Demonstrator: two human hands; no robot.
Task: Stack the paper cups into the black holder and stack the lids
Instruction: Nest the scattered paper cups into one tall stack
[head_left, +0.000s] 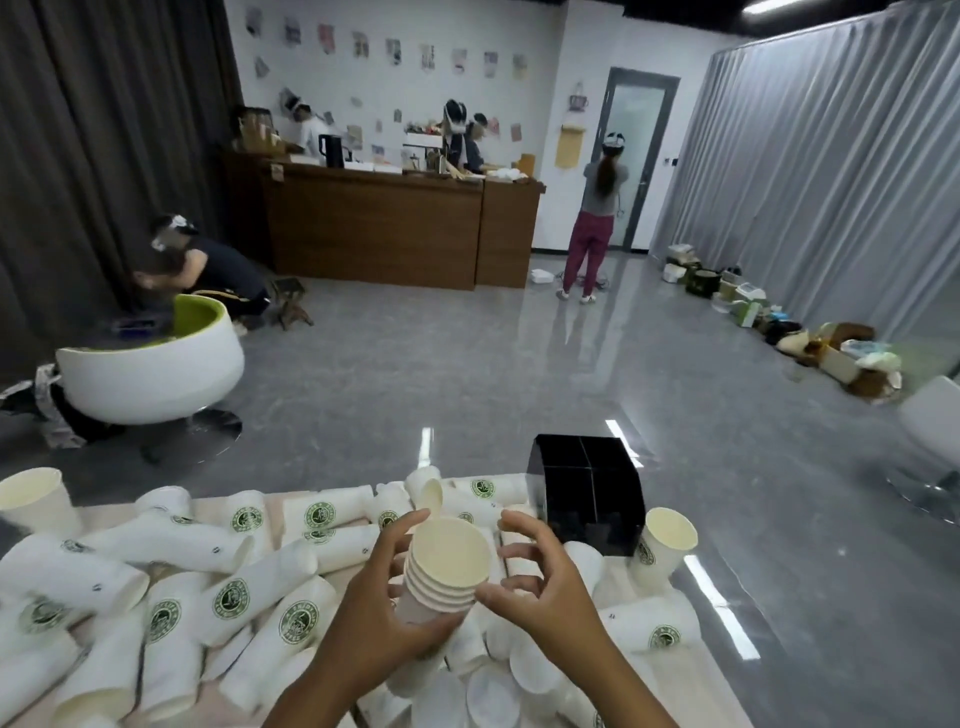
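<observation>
Now curling left fingers (402, 530) round a nested stack of paper cups (448, 574), mouth up, low in the middle at 6 o'clock. Holding nothing with the right hand (540, 587); fingers bent and spread a little, just beside the stack's rims at 3 o'clock. Looks like the stacking step, partway done. Gripping from the left hand (384, 592), with about five rims showing.

Next, probably lifting the stack over to the black holder (584, 499) at 1 o'clock and lowering it straight into one square slot. Needs a steady hand, since thin paper bends and dents.

Further out, many loose cups (244, 597) lying on their sides from 9 to 11 o'clock. Smooth, white, round, with green badges. One upright cup (662, 545) touching the holder's right side. Flat round lids (493, 691) at 6 o'clock, not stacked yet. Shiny, hard, boxy holder, split into four.
</observation>
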